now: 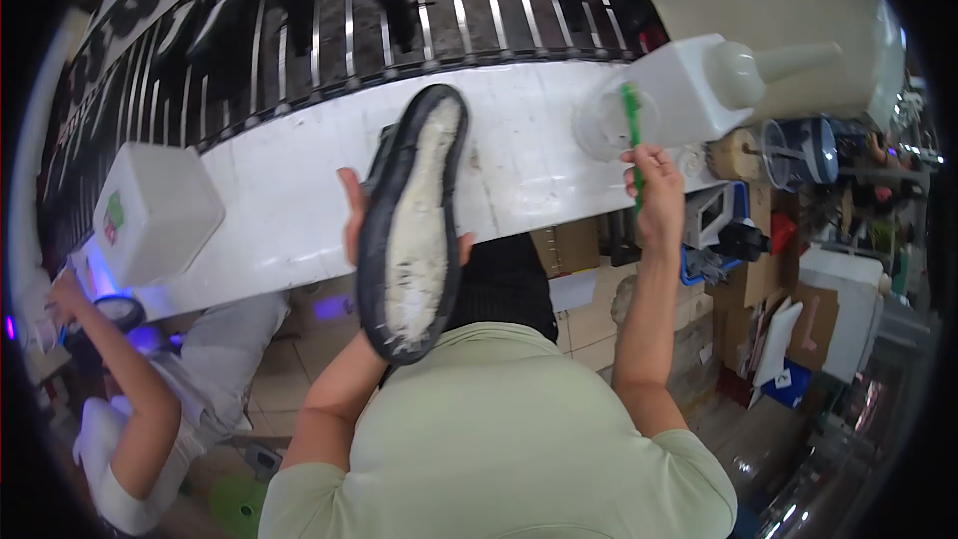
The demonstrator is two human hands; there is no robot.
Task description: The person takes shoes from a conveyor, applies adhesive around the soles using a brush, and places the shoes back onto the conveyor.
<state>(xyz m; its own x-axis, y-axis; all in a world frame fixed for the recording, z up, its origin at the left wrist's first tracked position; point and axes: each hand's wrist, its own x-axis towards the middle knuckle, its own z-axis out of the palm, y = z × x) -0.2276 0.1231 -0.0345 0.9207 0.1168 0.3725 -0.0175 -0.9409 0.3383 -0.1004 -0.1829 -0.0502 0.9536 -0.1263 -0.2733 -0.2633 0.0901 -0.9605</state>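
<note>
A black shoe (371, 279) is held bottom up over the near edge of the white bench, its pale, rough underside facing me. My left hand (353, 215) grips it from beneath; the thumb shows on one side and fingertips on the other, while the palm is hidden. To the right, my right hand (656, 185) is closed around a green toothbrush (636, 130). The brush's head is at a round translucent cup (596, 130) on the bench. Beside the cup, a white squeeze bottle (679, 90) with a long nozzle lies tilted.
Beyond the white bench (289, 165) runs a slatted conveyor (439, 10) carrying several black shoes. A white box-shaped container (160, 210) stands at the left. Another person's arm (140, 379) reaches in at the far left. Cardboard boxes (813, 329) and a blue crate (714, 240) are at the right.
</note>
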